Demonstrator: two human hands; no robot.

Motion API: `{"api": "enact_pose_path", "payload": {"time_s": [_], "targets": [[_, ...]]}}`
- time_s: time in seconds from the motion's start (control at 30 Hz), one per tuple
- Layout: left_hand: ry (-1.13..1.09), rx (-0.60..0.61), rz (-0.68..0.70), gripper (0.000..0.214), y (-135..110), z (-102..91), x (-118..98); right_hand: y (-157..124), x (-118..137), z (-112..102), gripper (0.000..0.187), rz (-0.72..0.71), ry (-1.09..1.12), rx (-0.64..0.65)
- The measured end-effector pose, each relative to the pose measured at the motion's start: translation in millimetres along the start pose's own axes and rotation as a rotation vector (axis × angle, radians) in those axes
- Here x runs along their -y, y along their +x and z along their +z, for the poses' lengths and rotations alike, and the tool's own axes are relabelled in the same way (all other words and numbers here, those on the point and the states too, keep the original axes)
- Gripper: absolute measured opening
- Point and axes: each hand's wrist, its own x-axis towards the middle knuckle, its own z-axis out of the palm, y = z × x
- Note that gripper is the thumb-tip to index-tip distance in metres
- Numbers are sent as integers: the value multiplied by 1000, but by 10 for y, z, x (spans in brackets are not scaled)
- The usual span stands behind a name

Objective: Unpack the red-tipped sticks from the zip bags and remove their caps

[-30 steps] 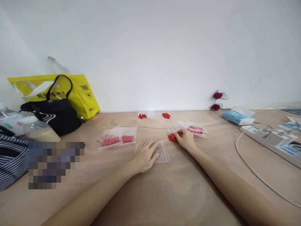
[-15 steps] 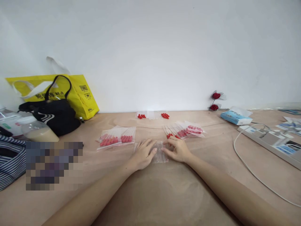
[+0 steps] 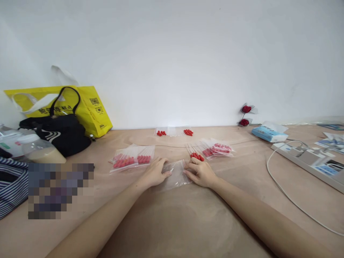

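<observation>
A clear plastic zip bag point(image 3: 174, 176) lies flat on the table between my hands, its seal side towards the right. My left hand point(image 3: 155, 173) rests at the bag's left end, thumb and fingers apart. At the seal edge my right hand point(image 3: 201, 172) has its thumb and curled fingers closed on the bag. Just beyond the right hand lie several loose thin sticks with red tips point(image 3: 197, 156). Filled zip bags of red-tipped sticks point(image 3: 219, 148) overlap to the right of these. On the left is another group of filled bags point(image 3: 131, 157).
Against the wall, more red-tipped pieces point(image 3: 188, 132) lie on clear bags. A yellow bag point(image 3: 100, 114), a black bag point(image 3: 67, 132) and a plastic jar point(image 3: 44, 150) stand left. Tissues point(image 3: 268, 134), a power strip point(image 3: 322, 165) and a white cable point(image 3: 285, 199) are right.
My left hand has slid left and opened wider, uncovering more of the clear bag. My right hand stays at the seal edge, shifted slightly down.
</observation>
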Motion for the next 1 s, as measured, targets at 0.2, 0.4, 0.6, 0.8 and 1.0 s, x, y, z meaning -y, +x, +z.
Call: {"api": "enact_pose_path", "payload": {"time_s": [0.2,0.4,0.6,0.8,1.0], "targets": [[-28,85,-158,17,55,-280,-2,-8,-11,11,23,-38,1,-70],[132,-326,-566,38,190,-813,661,-3,-48,53,20,-100,-12,-138],[246,-205,-853,73,94,-961,1212,-1,-59,66,20,-112,-7,-142],[393,-119,-245,51,-243,-1027,1053,-6,-49,54,18,-114,18,-123],[683,-119,209,32,-558,-825,1106,1,-43,57,16,-115,10,-139]]}}
